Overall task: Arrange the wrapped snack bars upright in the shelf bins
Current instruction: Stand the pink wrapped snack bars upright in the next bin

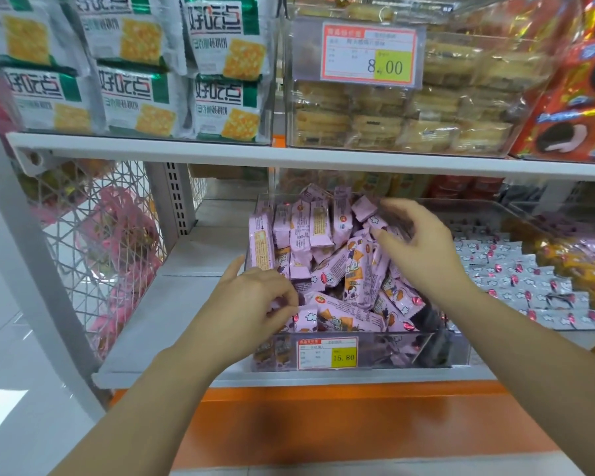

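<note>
Your left hand [255, 304] pinches a purple snack bar [306, 319] at the front left corner of the clear bin [409, 348]; your right hand [419, 249] hovers over the pile [358, 286], fingers spread, gripping nothing. Back left, upright bars [303, 228] stand; the others lie jumbled. The bin sits on a white shelf [193, 304]: bare board to its left, silver packets [516, 280] just beside on the right, upper shelf [220, 152] close overhead

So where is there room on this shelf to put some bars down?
The bare white shelf left of the clear bin, up to the wire mesh, is free. Inside the bin the purple bars are piled tight under the left hand and right hand. The silver bars on its right are packed too.
</note>
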### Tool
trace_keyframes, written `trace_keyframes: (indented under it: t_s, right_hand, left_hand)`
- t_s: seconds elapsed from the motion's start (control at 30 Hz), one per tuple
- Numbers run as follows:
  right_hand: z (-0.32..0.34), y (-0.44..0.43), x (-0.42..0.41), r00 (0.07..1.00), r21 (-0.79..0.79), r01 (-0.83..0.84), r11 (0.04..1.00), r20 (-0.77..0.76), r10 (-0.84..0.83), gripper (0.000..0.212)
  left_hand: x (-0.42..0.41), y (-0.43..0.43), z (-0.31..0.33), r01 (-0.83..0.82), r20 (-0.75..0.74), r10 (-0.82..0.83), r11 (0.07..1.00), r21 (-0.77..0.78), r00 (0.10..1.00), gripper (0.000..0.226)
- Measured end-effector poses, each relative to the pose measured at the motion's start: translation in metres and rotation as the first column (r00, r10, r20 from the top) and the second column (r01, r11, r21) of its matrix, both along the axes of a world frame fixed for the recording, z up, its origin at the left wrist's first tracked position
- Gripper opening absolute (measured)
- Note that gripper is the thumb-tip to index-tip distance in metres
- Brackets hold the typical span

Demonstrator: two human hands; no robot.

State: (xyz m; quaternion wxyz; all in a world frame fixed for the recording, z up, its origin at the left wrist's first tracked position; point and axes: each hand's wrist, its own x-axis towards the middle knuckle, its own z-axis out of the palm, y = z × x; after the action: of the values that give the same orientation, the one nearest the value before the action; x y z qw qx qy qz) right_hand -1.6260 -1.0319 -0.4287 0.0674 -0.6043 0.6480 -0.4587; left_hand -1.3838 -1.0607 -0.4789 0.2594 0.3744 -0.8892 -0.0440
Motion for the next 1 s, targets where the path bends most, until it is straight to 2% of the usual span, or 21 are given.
trace_keyframes:
  t_s: [0.07,0.13,0.2,0.33,0.5,0.63,0.83,0.93,1.0]
  right_hand:
    - [0.0,0.016,-0.006,0.999,-0.008,-0.031,0.999,-0.021,0.031,0.026]
    - [-0.001,0.032,-0.013,0.993,0.057,-0.114,0.992,-0.003,0.115,0.017]
    - [-0.006,0.043,-0.019,0.981,0.124,-0.188,0.974,-0.018,0.191,0.018]
    - [-0.019,0.052,-0.025,0.969,0.166,-0.206,0.964,-0.106,0.225,0.017]
    - [-0.028,0.058,-0.032,0.966,0.094,-0.206,0.974,-0.142,0.218,0.016]
    - [-0.036,0.059,-0.039,0.964,0.018,-0.187,0.982,-0.19,0.187,0.015]
    - [-0.042,0.057,-0.05,0.946,0.009,-0.219,0.976,-0.243,0.214,0.014]
    - [-0.045,0.059,-0.052,0.944,0.03,-0.231,0.973,-0.236,0.231,0.021]
    - [-0.045,0.059,-0.053,0.943,0.021,-0.239,0.971,-0.234,0.237,0.017]
  left_hand:
    - [-0.001,0.001,0.001,-0.012,0.013,0.013,1.0,-0.017,1.0,0.005]
    - [-0.002,0.002,0.002,-0.018,0.016,0.019,0.999,-0.029,1.0,0.005]
    - [-0.004,0.005,0.004,-0.021,0.017,0.021,0.999,-0.044,1.0,0.009]
    - [-0.008,0.01,0.01,-0.047,0.022,0.048,0.998,-0.04,0.999,0.021]
    - [-0.024,0.01,0.023,-0.003,0.034,0.006,0.995,-0.097,0.999,0.013]
    - [-0.052,0.009,0.04,0.139,0.258,-0.13,0.99,-0.016,0.957,0.023]
    - [-0.088,0.0,0.056,0.094,0.616,-0.083,0.995,0.014,0.783,0.039]
    - [-0.095,0.0,0.058,0.106,0.707,-0.05,0.994,-0.035,0.705,0.043]
    - [-0.097,0.002,0.06,0.108,0.705,-0.05,0.993,-0.038,0.708,0.042]
